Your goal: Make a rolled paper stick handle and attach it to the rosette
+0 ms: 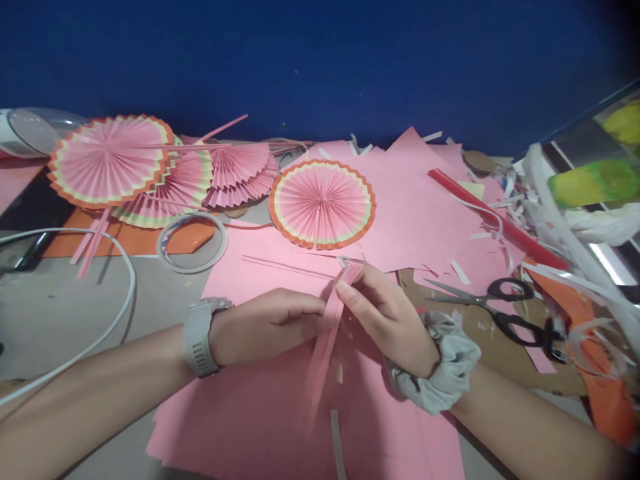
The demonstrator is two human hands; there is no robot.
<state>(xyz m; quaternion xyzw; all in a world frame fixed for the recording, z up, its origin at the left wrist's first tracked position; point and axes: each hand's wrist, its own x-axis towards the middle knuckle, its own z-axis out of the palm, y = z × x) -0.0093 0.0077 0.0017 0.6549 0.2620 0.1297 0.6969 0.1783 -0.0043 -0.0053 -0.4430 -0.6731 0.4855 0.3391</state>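
A narrow pink paper strip is held up between my two hands, its lower end smeared by motion. My right hand pinches its upper end between thumb and fingers. Closed around the strip's middle from the left is my left hand, with its fingertips partly hidden behind the paper. Below them lie pink paper sheets with a white strip on top. Just beyond my hands rests a round pleated paper fan, pink with cream and orange edging.
More pleated fans are piled at the back left. A tape roll and a white cable lie left. On the right are black-handled scissors, a red strip, paper scraps and a yellow-green object. A blue wall stands behind.
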